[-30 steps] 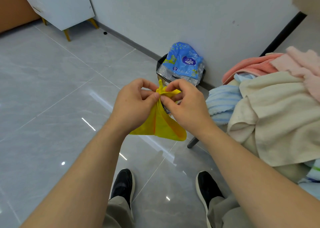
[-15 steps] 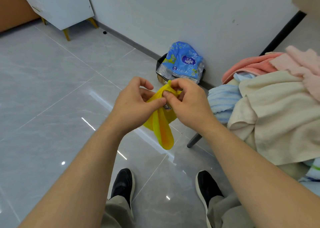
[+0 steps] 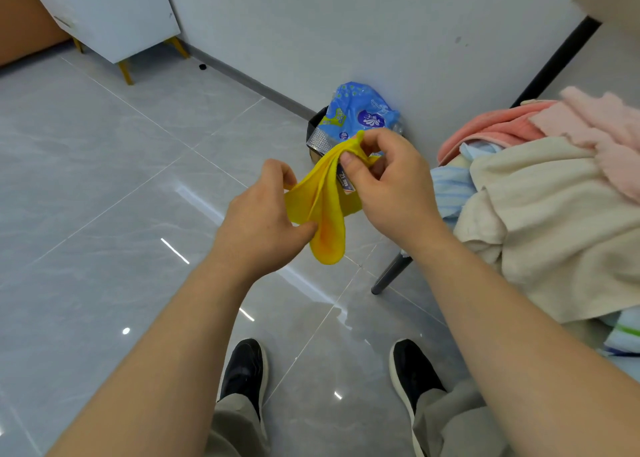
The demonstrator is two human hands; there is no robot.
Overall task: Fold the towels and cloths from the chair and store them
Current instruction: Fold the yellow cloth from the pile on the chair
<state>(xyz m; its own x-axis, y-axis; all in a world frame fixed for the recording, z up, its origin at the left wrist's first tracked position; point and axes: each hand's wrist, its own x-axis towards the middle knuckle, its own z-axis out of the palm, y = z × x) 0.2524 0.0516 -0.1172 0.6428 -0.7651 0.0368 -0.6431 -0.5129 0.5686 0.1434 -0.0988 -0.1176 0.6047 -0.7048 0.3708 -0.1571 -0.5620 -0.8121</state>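
Grips yellow cloth with left hand, low and near; pinches its top with right hand, higher, farther.

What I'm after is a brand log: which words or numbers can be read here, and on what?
On the blue plastic package in the black bin: white lettering and logo, too blurred to read.
On the white tag of the yellow cloth: dark print, not legible.
Nothing else shows text.
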